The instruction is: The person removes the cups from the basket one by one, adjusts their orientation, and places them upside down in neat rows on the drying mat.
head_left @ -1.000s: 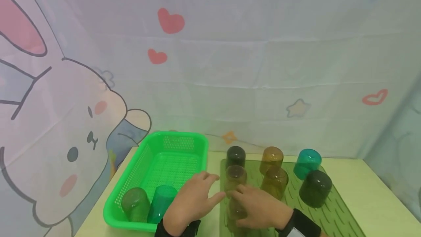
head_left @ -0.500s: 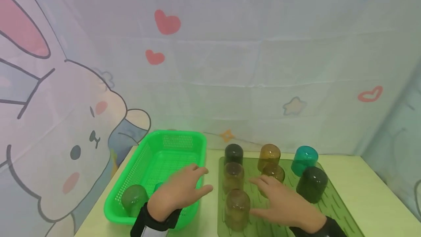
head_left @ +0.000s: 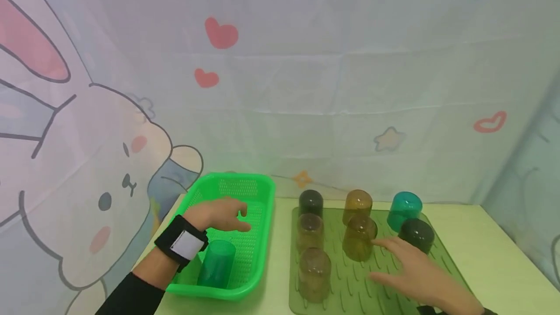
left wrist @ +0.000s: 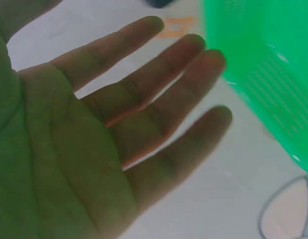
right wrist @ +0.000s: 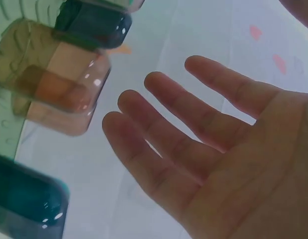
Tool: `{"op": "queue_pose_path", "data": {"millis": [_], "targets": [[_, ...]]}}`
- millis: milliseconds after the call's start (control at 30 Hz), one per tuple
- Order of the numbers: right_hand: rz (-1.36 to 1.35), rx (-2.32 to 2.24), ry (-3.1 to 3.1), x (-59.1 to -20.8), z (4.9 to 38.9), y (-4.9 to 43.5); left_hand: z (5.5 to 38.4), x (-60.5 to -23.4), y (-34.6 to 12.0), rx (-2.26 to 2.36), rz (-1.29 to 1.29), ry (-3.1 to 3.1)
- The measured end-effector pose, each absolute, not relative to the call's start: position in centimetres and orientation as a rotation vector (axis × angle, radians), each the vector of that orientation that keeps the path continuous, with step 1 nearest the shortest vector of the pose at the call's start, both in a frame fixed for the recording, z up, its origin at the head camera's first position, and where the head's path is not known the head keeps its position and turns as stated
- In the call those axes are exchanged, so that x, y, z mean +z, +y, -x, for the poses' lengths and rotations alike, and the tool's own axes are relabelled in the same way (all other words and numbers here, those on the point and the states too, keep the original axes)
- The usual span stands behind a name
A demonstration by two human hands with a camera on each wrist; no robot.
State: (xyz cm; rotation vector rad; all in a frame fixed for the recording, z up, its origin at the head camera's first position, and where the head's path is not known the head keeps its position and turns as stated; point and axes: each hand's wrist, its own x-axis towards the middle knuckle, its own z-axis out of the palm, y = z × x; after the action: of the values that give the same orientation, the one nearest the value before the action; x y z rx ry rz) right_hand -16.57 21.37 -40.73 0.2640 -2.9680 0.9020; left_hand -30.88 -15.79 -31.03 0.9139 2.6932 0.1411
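My left hand (head_left: 218, 214) is over the green basket (head_left: 262, 256) with its fingers extended and nothing in it. A teal glass (head_left: 217, 264) leans in the basket's near end; my left wrist mostly hides a greenish glass beside it. Over the green drying mat (head_left: 350, 286) is my right hand (head_left: 415, 271), fingers spread and holding nothing. Its fingertips are near an amber glass (head_left: 359, 239) and a dark grey glass (head_left: 417, 233). In the right wrist view, the right-hand fingers (right wrist: 173, 124) are straight, apart from the glasses.
Upside down on the mat also stand a dark glass (head_left: 311, 202), two brownish glasses (head_left: 314, 276), another amber glass (head_left: 358, 203) and a blue-teal glass (head_left: 405, 209). A printed cloth (head_left: 284, 86) hangs behind the table (head_left: 494, 247).
Both hands have come away from the front brownish glass, which stands upside down on the mat. The left hand moved left over the basket; the right hand moved right.
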Motion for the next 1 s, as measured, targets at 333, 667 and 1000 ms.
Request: {"op": "queue_pose_path", "data": {"millis": [333,667,1000], "targets": [[-0.206,1.062,-2.976,-42.6,16.6,23.8,34.4,-35.1,-15.1,-0.209,-0.809,2.637],[-0.213,1.101,-2.912,-42.9,17.0,24.7,35.4,-38.3,-15.1,-0.309,-0.672,2.583],[-0.199,1.054,-2.91,-42.5,17.4,25.0,35.6,-38.7,-15.1,-0.36,-0.669,2.522]]}}
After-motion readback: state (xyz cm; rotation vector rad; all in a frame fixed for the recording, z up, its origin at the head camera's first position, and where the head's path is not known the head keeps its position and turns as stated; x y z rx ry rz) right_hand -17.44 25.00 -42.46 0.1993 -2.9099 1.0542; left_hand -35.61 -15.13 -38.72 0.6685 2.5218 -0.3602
